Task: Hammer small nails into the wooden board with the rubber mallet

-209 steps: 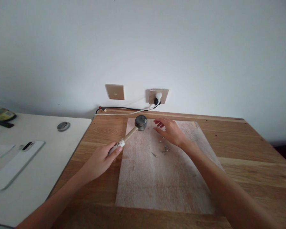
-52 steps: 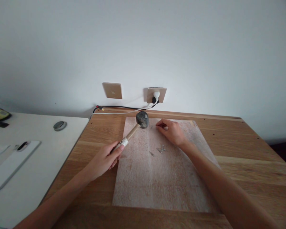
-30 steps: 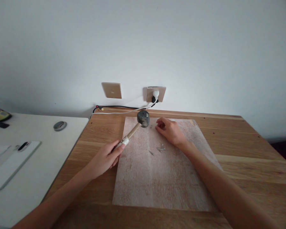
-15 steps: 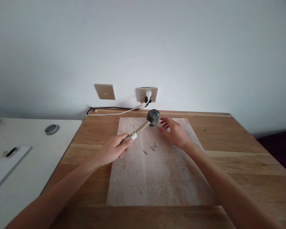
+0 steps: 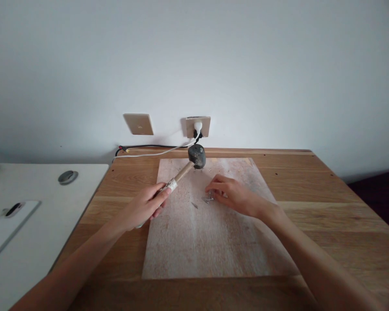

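Note:
My left hand [image 5: 149, 205] is wrapped around the pale handle of a rubber mallet [image 5: 197, 156]. Its dark head is raised over the far part of a whitish wooden board [image 5: 181, 250], pointing away from me. My right hand [image 5: 231, 193] is low over the board's middle, fingers bent and thumb apart. Its fingertips are at a small pile of nails [image 5: 208, 199], partly covering it; whether they touch a nail is hard to see. Left of the pile lies another small group of nails [image 5: 195, 205]. Small marks dot the board's far part.
The board lies on a wooden table [image 5: 311, 233] against a wall. Behind it, a socket [image 5: 206, 126] holds plugs, with cables [image 5: 155, 153] running left along the table's back edge. A white desk [image 5: 68, 211] at left carries a phone-like white object [image 5: 16, 220] and a grey round cap [image 5: 68, 177].
My right hand has come down and toward me, from beside the mallet head to the nail pile, its fingers more bent. The mallet has shifted slightly left in view, still in my left hand.

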`<move>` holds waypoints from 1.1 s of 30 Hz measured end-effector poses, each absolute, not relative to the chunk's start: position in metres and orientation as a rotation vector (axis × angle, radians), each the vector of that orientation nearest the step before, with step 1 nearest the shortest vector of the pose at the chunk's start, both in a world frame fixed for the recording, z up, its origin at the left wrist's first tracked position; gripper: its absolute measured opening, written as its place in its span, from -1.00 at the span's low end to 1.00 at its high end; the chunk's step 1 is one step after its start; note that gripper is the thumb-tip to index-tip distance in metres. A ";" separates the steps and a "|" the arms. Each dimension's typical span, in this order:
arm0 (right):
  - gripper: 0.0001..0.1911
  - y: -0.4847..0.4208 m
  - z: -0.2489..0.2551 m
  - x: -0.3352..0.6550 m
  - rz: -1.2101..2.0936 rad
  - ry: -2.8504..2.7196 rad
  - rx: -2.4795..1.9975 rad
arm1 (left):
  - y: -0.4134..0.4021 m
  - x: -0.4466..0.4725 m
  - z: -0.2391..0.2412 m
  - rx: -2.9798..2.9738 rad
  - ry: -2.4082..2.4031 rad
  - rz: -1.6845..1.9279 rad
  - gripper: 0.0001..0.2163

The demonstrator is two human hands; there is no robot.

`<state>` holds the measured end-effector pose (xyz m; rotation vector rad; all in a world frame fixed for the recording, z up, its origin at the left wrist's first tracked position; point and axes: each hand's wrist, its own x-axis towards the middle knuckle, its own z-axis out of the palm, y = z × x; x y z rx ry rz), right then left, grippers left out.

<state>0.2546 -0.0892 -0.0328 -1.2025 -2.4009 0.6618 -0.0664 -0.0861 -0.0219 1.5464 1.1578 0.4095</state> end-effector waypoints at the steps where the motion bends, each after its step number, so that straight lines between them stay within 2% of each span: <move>1: -0.72 -0.091 -0.031 0.253 0.666 -2.427 -1.202 | -0.088 -0.068 -0.022 1.534 1.166 0.420 -0.58; 10: -0.74 -0.083 -0.027 0.269 0.592 -2.483 -1.231 | -0.103 -0.083 -0.026 1.544 1.219 0.451 -0.59; 20: -0.83 -0.047 -0.037 0.274 0.401 -2.111 -1.467 | -0.109 -0.098 -0.040 1.528 1.266 0.481 -0.55; 27: -0.75 -0.034 -0.045 0.257 0.261 -2.182 -1.488 | -0.110 -0.098 -0.040 1.526 1.250 0.480 -0.54; 33: -0.75 -0.032 -0.051 0.256 0.284 -2.151 -1.473 | -0.109 -0.099 -0.042 1.524 1.241 0.483 -0.55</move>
